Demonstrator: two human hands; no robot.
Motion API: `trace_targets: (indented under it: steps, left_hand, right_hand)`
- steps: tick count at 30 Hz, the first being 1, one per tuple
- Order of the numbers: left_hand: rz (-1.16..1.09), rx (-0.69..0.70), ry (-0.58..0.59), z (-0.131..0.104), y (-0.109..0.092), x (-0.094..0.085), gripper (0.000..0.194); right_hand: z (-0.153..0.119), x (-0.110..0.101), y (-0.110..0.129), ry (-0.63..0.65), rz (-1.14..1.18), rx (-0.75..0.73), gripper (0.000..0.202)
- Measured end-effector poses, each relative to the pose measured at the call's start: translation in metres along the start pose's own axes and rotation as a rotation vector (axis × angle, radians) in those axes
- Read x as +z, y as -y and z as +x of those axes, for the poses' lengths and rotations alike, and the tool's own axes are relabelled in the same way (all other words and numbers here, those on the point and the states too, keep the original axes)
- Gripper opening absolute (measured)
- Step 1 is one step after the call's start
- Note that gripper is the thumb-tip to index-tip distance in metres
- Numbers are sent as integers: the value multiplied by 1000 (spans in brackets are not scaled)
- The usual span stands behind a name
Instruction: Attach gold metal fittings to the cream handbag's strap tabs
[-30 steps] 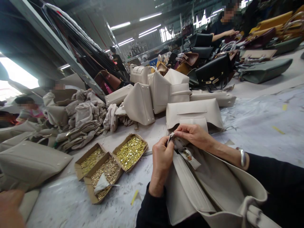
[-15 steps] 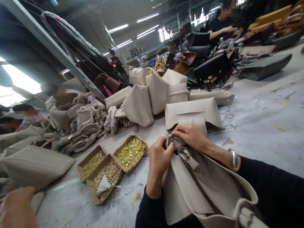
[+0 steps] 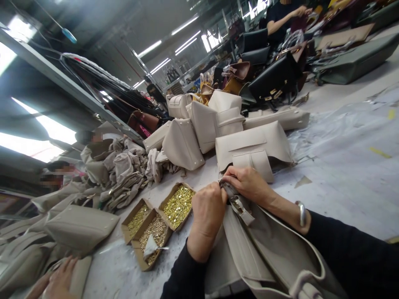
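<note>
A beige leather handbag lies at the near right edge of the white worktable, its open mouth turned toward the far side and its body running off the near edge. At its far rim a short strap tab with a small metal fitting sticks out to the right. The left hand is curled into a loose fist, fingers pressed together on the bag's rim just left of the tab. The right hand comes in from the right, fingers pinched shut on the same bit of rim, touching the left hand's fingertips; a silver bangle sits on its wrist above a black sleeve.

Just left of the hands stand three shallow cardboard trays, side by side, filled with small gold-coloured metal pieces; a folded scrap of pale material lies in the nearest one. Just beyond the hands lies a flat beige bag with a front pocket, and behind it a cluster of upright beige bags. Farther right are black handbags. A heap of beige lining cloth lies at the far left. Another person's hand rests on beige pieces at the near left corner.
</note>
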State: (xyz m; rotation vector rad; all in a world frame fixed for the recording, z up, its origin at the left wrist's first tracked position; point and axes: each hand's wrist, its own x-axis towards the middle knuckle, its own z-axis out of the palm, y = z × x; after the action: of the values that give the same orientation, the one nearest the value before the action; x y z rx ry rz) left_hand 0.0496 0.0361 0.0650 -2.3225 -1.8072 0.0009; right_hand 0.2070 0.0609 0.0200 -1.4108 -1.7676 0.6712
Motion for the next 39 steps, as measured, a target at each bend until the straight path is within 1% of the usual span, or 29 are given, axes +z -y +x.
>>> trace_targets:
  steps: [4,9,12,15,18,21,23,25,28,32,34,36,39]
  left_hand:
    - [85,75,68,5,-1,-2,24]
    - [96,90,73,7,-1,0,23]
    - [38,73,59,8,0,4,24]
    - [-159,-8,17,10,4,10,23]
    - [-513,-99,-8,11,8,18,25]
    - [-829,-158,-9,14,7,24,23]
    - [-934,-201,-15,17,4,27,22]
    - [-1008,-235,-17,20,1,29,22]
    - [-1150,-253,20,23,-1,32,17]
    - [-1314,-274,63,20,2,36,10]
    - [-1417,-308,78,17,3,39,14]
    - [-1556,-344,96,15,5,42,22]
    - [-1761,-377,140,14,6,46,31]
  right_hand:
    - [0,2,-2,-9,-15,-9,23]
    - [1,3,-7,5,12,-22,21]
    - [1,3,-9,10,58,-30,22]
    - [-1,2,-11,14,135,-32,24]
    - [0,1,-16,17,246,-26,25]
    - [5,1,-26,49,443,6,25]
    - [10,2,-35,80,574,53,29]
    - [14,4,-41,100,635,97,35]
    - [15,6,-44,112,636,118,38]
    - [10,5,-33,62,571,88,32]
    - [8,6,-29,46,545,64,30]
    - [9,7,-27,84,596,82,32]
    - [12,12,-30,190,764,218,44]
